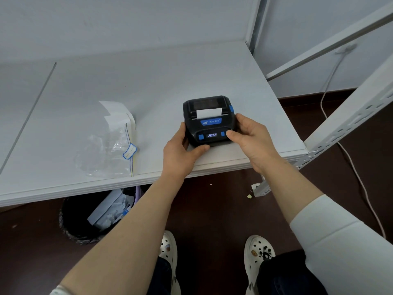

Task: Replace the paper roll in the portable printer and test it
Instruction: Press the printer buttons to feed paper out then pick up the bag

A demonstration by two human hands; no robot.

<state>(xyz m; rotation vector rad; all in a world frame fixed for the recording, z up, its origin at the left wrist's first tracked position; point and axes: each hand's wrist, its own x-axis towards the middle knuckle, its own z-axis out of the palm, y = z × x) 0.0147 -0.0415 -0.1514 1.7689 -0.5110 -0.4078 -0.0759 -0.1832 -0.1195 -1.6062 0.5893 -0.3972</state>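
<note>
A small black portable printer [209,119] with blue buttons and a lit display rests on the white table [148,86] near its front right corner. Its lid is closed and a short strip of white paper [207,113] sticks out of the slot. My left hand [182,152] grips the printer's left side, thumb along its front edge. My right hand [248,137] holds the right side, with its thumb on the front panel next to the right blue button. A strip of white paper [118,116] lies on the table to the left.
A clear plastic zip bag [106,154] lies left of the printer near the table's front edge. Under the table stands a black waste bin [85,218] with paper scraps. A white metal shelf frame [350,116] and a cable [348,158] are to the right.
</note>
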